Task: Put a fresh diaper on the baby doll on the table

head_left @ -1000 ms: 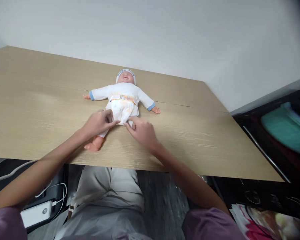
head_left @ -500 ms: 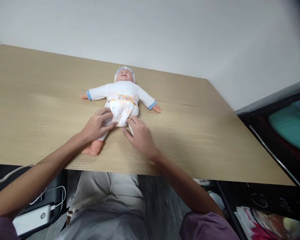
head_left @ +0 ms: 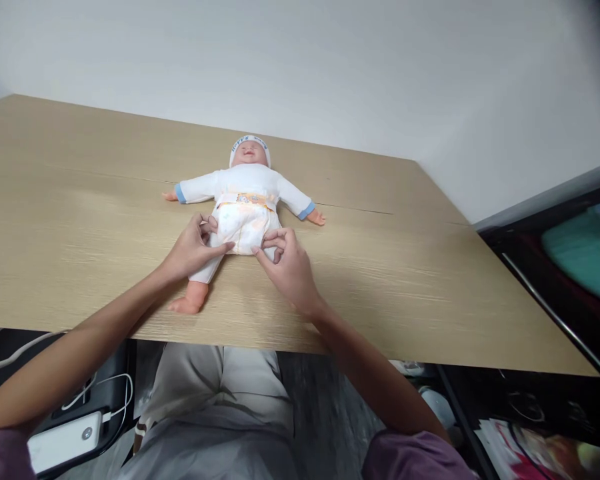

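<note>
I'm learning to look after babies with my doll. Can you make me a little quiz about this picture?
1. True or false: the doll lies on its back on the table.
2. What do the left hand and the right hand touch? A) the doll's cap B) the diaper C) the power bank
3. Fill in: the doll's cuffs are ____.

Key
1. True. Its face is up, and its arms are spread out.
2. B. Both hands pinch at the lower edge of the diaper, one at each leg.
3. Blue.
</note>
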{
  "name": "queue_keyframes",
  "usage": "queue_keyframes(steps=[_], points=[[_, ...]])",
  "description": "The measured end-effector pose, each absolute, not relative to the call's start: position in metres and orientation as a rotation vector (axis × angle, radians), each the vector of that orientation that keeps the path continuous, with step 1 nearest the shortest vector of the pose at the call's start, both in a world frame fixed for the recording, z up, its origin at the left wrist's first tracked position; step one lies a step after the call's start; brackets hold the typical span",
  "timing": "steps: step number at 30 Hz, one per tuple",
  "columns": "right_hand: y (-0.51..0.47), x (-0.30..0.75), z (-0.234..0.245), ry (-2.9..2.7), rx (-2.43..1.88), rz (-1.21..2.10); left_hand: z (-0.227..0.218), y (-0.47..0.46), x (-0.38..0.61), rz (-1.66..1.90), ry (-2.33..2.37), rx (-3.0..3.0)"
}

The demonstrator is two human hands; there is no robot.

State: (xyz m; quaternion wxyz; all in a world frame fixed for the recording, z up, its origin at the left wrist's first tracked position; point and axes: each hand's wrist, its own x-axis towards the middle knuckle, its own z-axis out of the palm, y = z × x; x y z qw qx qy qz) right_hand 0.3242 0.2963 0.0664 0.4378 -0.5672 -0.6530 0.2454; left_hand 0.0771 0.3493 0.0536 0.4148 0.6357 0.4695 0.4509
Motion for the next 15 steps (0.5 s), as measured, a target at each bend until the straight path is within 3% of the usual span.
queue_keyframes(steps=[7,15], points=[[0.296,0.324,0.071,-1.713,-1.484,0.472,0.071,0.341,0.079,0.977,1.258,1.757],[0.296,0.324,0.070,-1.750,-1.457,0.501,0.078,0.339,0.078,0.939,1.047,1.465]])
